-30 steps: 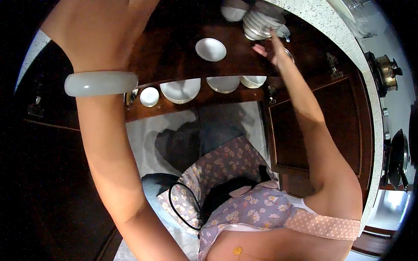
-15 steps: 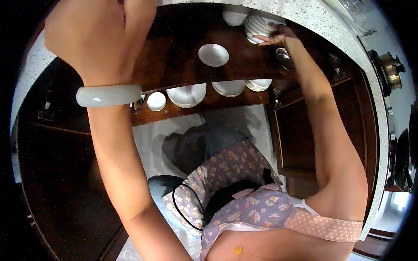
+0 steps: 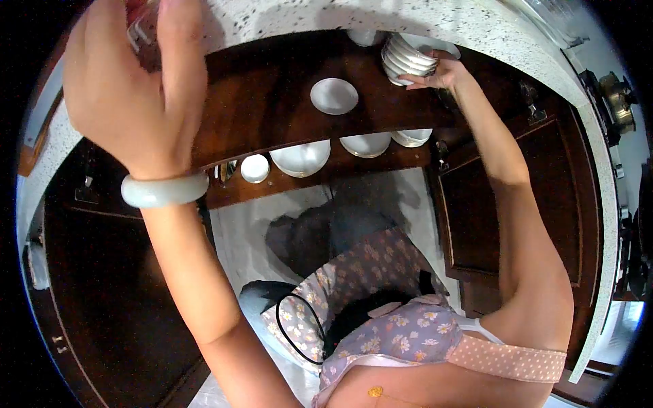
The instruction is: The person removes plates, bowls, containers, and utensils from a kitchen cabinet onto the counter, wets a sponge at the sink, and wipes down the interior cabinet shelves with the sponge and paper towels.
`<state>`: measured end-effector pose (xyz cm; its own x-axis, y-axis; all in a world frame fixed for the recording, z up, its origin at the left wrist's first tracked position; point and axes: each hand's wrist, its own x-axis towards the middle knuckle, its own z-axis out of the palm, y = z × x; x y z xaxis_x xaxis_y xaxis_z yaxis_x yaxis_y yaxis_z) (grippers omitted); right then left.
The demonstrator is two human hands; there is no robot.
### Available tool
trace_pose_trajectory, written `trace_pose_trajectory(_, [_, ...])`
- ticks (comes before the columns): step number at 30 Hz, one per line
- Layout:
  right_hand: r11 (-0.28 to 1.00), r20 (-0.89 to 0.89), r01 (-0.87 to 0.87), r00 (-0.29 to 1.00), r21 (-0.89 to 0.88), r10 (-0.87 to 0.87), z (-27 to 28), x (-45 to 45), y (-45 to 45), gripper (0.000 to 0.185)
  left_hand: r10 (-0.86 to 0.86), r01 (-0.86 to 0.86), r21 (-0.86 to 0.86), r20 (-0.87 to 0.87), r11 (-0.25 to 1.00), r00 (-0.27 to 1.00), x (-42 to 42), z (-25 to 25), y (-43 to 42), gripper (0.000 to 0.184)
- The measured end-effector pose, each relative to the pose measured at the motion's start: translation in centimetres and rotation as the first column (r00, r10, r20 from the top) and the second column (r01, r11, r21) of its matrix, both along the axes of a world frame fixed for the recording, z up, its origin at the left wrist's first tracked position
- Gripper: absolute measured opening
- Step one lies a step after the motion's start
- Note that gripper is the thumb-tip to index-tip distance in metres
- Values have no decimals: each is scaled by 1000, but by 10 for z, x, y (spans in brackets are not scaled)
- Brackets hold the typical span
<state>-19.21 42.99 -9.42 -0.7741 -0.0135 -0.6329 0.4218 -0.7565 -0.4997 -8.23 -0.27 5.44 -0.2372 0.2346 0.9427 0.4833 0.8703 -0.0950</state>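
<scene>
Head camera view: a person's right hand (image 3: 443, 71) is gripping a stack of bowls (image 3: 408, 61) inside a dark wooden cabinet, its fingers partly open and curving around the white crockery, with fingertips showing beneath the lower end of the nested pile. The stack is leaning in the grasp, directly against those fingers and close under the speckled surface (image 3: 286, 17). Just beside it, on the side toward the left hand (image 3: 129, 102), a pale bowl (image 3: 366, 37) is partly showing below the edge of that surface. A single white bowl (image 3: 334, 96) is resting on the upper shelf (image 3: 265, 95), between the two hands and apart from the fingers of both. Nearer the body than the right fingers, a row of white dishes (image 3: 301, 160) is lining the lower shelf (image 3: 235, 194), with a small round bowl (image 3: 255, 168) sitting at the end toward the left arm. The left hand, wearing a pale bangle (image 3: 164, 190) at the wrist, is rising beside the speckled surface, its thumb standing apart from the other fingers; a red item (image 3: 139, 13) is showing between them, but its grip on anything cannot be told.
</scene>
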Motion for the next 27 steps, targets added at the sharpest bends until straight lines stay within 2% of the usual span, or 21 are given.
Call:
trace_pose_trajectory(1, [990, -121, -134, 983, 35, 137, -5, 4, 7, 62, -94, 94, -1, -99, 996, 991, 0, 0, 3, 33])
trace_pose_trajectory(2, [962, -233, -259, 934, 87, 272, -7, 9, 12, 64, -183, 189, 47, -121, 981, 976, -1, -1, 2, 32])
trace_pose_trajectory(3, [965, -172, -170, 964, 197, 205, 10, 21, -6, 69, -269, 284, 92, -145, 954, 952, -3, -3, -1, 31])
trace_pose_trajectory(6, [887, -167, -3, 982, 462, 90, 29, 34, -15, 75, -384, 421, 133, -236, 897, 893, 14, -25, 23, 25])
trace_pose_trajectory(7, [835, -100, 48, 995, 548, 9, 42, 38, -24, 78, -460, 494, 134, -220, 859, 860, 22, -35, 42, 22])
trace_pose_trajectory(9, [840, -78, -62, 989, 540, 123, 19, 11, 20, 80, -608, 609, 171, -67, 774, 791, 28, -63, 88, 18])
trace_pose_trajectory(10, [837, -70, -115, 981, 536, 180, 2, -8, 47, 81, -747, 639, 426, 149, 640, 649, 25, -82, 119, 22])
trace_pose_trajectory(11, [854, -68, -179, 968, 488, 242, -13, -25, 67, 79, -774, 547, 552, 381, 630, 507, 15, -96, 142, 28])
trace_pose_trajectory(12, [857, -98, -168, 965, 488, 244, -8, -22, 57, 76, -852, 547, 654, 382, 523, 358, -8, -120, 164, 41])
trace_pose_trajectory(13, [885, -99, -214, 956, 414, 278, -12, -29, 63, 75, -856, 434, 739, 421, 516, 300, -22, -133, 183, 40])
trace_pose_trajectory(14, [904, -107, -260, 944, 339, 312, -21, -41, 70, 74, -931, 335, 876, 364, 348, 17, -49, -153, 194, 45])
trace_pose_trajectory(15, [756, -134, -344, 861, 557, 490, -30, -45, 74, 77, -949, 121, 975, 210, 186, -235, -75, -172, 204, 51])
trace_pose_trajectory(16, [695, -131, -345, 835, 631, 534, -30, -45, 75, 77, -924, -135, 986, 40, 98, -379, -101, -191, 215, 56])
trace_pose_trajectory(17, [715, -144, -326, 847, 619, 511, -28, -40, 73, 77, -927, -169, 975, 71, 141, -368, -111, -189, 225, 71])
trace_pose_trajectory(18, [766, -160, -297, 874, 571, 458, -23, -38, 71, 77, -892, 148, 972, 225, 180, -392, -164, -250, 244, 79])
trace_pose_trajectory(19, [813, -183, -260, 897, 520, 403, -21, -33, 67, 78, -878, 436, 885, 333, 165, -343, -216, -310, 263, 88])
trace_pose_trajectory(21, [876, -223, -188, 924, 444, 311, -17, -24, 60, 78, -892, 136, 986, -28, -100, -452, -207, -289, 283, 75])
trace_pose_trajectory(22, [891, -240, -161, 929, 425, 283, -14, -20, 56, 78, -841, -251, 937, -334, -245, -426, -170, -232, 282, 63])
trace_pose_trajectory(23, [903, -262, -130, 931, 410, 253, -12, -15, 50, 79, -748, -591, 728, -595, -348, -293, -152, -197, 285, 53])
trace_pose_trajectory(24, [915, -279, -101, 934, 391, 222, -10, -9, 45, 79, -795, -413, 901, -348, -136, -497, -170, -221, 293, 85])
trace_pose_trajectory(27, [940, -306, -10, 944, 341, 121, -2, 18, 31, 79, -750, -267, 948, -301, -171, -589, -198, -281, 302, 75])
